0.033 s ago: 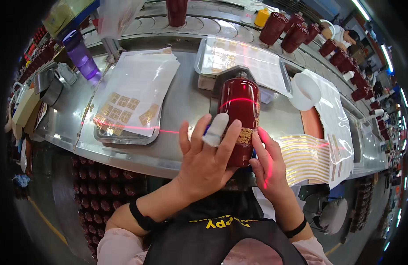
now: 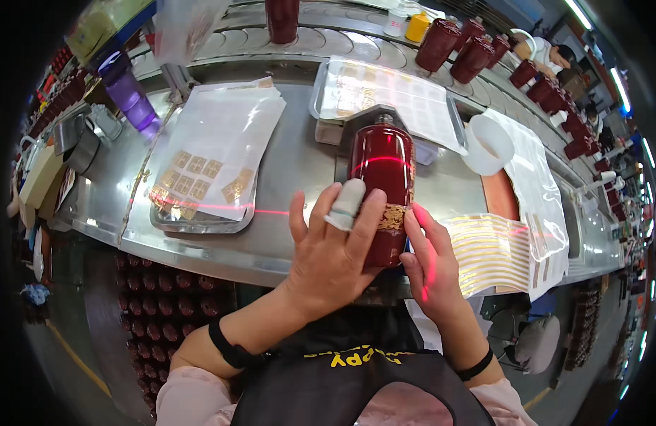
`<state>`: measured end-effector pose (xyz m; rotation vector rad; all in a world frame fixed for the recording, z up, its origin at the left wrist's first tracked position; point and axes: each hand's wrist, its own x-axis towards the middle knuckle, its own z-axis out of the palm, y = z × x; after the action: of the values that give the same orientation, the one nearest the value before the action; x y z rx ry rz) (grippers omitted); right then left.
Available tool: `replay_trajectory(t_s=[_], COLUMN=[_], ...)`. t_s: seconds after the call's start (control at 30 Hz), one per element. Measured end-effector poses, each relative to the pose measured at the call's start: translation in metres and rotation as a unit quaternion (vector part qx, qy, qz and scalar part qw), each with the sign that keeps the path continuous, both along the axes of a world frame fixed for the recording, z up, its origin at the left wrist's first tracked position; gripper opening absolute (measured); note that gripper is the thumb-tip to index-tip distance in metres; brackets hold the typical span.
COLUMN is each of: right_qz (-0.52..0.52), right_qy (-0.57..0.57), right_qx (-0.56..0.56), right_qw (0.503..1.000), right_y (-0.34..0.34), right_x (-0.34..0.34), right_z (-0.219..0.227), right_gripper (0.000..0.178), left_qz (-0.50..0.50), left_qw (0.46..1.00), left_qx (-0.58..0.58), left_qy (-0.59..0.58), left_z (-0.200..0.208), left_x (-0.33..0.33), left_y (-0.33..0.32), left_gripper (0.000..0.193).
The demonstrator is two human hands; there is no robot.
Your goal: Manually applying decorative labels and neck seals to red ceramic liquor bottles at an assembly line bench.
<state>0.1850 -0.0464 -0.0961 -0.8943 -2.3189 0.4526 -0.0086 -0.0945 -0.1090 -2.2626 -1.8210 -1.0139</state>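
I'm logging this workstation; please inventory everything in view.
Near bottle: one, dark red, centre
Conveyor bottles: several, dark red, back
Rounded items: many, dark red, lower left
Trays: two, silver, left and back
Sticker sheets: several, white, on trays
Striped sheet: one, gold, right
Tub: one, white, right
Tumbler: one, purple, left
Container: one, yellow, back
Co-worker: at least one, white, upper right
Apron: one, black, bottom
Left grip: one, finger covered white, on bottle
Right grip: one, bare, at bottle

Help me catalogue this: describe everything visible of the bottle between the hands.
The bottle is glossy dark red, like glass or glaze, with a gold band low down and gold decoration at right. Its narrow neck points forward over a metal table; tilt is unclear. The left hand and right hand touch its lower part; red light crosses it.
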Motion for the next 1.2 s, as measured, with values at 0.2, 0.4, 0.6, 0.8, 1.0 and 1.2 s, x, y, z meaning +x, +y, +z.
replay_trajectory(t_s=[0.2, 0.4, 0.6, 0.8, 1.0, 1.2], right_qz=[0.0, -0.014, -0.02, -0.018, -0.018, 0.002], right_qy=[-0.003, 0.013, 0.035, 0.05, 0.038, 0.033], right_qx=[0.031, 0.037, 0.043, 0.043, 0.036, 0.038], right_qw=[1.0, 0.999, 0.998, 0.998, 0.998, 0.999], right_y=[-0.002, -0.001, 0.0, 0.004, 0.005, 0.004], right_x=[0.0, 0.004, 0.01, 0.003, 0.006, 0.006], right_z=[0.003, 0.001, -0.004, 0.0, -0.003, -0.007], right_gripper=[0.057, 0.057, 0.057, 0.059, 0.061, 0.059], left_qz=[-0.052, -0.045, -0.07, -0.052, -0.072, -0.082], left_qw=[0.992, 0.999, 0.992, 0.999, 0.997, 0.997], left_qx=[-0.054, 0.008, -0.06, -0.01, -0.01, 0.013], left_qy=[-0.103, -0.009, -0.088, -0.004, -0.038, -0.008], left_z=[-0.036, -0.016, -0.033, -0.017, -0.025, -0.023], left_x=[-0.016, -0.008, -0.018, -0.011, -0.014, -0.014], left_y=[0.002, 0.009, 0.005, 0.011, 0.012, 0.012], left_gripper=[0.107, 0.111, 0.11, 0.111, 0.102, 0.09])
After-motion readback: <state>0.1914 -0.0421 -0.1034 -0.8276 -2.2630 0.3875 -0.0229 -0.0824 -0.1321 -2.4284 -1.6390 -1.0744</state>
